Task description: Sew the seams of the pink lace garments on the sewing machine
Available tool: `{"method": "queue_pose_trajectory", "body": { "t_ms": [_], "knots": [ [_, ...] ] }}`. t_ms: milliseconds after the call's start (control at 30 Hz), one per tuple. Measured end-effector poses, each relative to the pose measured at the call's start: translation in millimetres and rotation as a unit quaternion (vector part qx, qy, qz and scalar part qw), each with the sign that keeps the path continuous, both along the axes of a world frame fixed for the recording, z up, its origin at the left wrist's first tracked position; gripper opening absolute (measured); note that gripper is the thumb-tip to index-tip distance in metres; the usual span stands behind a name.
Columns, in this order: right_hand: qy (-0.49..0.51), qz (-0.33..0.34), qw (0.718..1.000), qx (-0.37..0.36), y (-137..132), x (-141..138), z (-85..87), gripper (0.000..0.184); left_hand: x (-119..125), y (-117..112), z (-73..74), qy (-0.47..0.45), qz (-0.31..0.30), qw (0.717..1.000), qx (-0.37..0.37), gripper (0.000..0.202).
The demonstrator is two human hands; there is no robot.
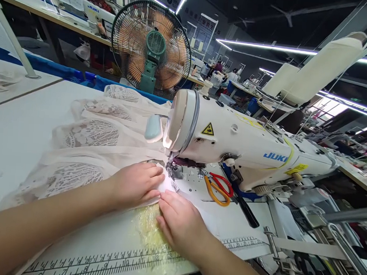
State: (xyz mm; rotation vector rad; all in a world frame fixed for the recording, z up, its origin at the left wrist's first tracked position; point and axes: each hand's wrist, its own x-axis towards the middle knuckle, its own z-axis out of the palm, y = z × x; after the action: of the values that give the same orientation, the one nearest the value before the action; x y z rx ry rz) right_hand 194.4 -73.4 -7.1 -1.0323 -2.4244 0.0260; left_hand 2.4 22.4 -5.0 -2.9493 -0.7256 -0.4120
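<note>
Pale, cream-white lace fabric [91,133] lies in gathered folds over the left of the sewing table and runs to the needle area of a white JUKI sewing machine [234,137]. My left hand [136,182] rests on the fabric just left of the presser foot [170,170], fingers together and closed on the cloth. My right hand [182,225] is in front of the foot, its fingertips pinching the fabric's near edge close to my left thumb. The cloth beneath the fingers is mostly hidden.
Orange-and-red-handled scissors [219,190] and a black-handled tool [247,211] lie right of the needle. A printed ruler [108,264] and yellowed tape [149,225] mark the front edge. A large fan [152,47] stands behind; thread cones [323,67] rise at right.
</note>
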Motion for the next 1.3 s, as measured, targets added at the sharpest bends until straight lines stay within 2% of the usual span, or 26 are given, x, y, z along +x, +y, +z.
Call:
{"method": "queue_pose_trajectory", "body": {
  "t_ms": [233, 533, 733, 867, 967, 1067, 1167, 1233, 1300],
  "knots": [
    [0.000, -0.004, 1.000, -0.015, 2, 1, -0.4, 0.028, 0, 3, -0.9, 0.010, -0.003, 1.000, 0.009, 0.034],
    [-0.003, -0.014, 1.000, -0.010, 3, 0, -3.3, 0.030, 0, 3, 8.6, 0.049, 0.004, 0.999, -0.013, 0.038],
    [-0.005, -0.042, 0.999, -0.004, 7, -3, -9.7, 0.035, -3, 19, 6.4, 0.055, 0.001, 0.998, 0.019, 0.039],
    [-0.003, -0.060, 0.998, 0.008, 9, -4, -9.9, 0.034, -3, 29, 13.0, 0.060, -0.022, 0.997, 0.038, 0.038],
    [0.001, -0.059, 0.998, 0.014, 8, -3, -9.6, 0.035, 0, 19, 19.1, 0.033, -0.037, 0.998, 0.025, 0.030],
    [0.001, -0.057, 0.998, 0.013, 7, -2, -10.7, 0.037, 1, -6, 17.7, -0.007, -0.065, 0.998, 0.009, 0.025],
    [0.002, -0.061, 0.998, 0.011, 6, -2, -12.3, 0.038, -2, -24, 10.1, -0.027, -0.081, 0.994, 0.062, 0.031],
    [0.000, -0.067, 0.998, 0.016, 6, -2, -13.1, 0.037, -6, -25, 6.3, -0.041, -0.096, 0.989, 0.106, 0.040],
    [-0.003, -0.067, 0.998, 0.023, 6, -2, -13.3, 0.036, -11, -18, 5.5, -0.045, -0.119, 0.985, 0.118, 0.046]
  ]
}}
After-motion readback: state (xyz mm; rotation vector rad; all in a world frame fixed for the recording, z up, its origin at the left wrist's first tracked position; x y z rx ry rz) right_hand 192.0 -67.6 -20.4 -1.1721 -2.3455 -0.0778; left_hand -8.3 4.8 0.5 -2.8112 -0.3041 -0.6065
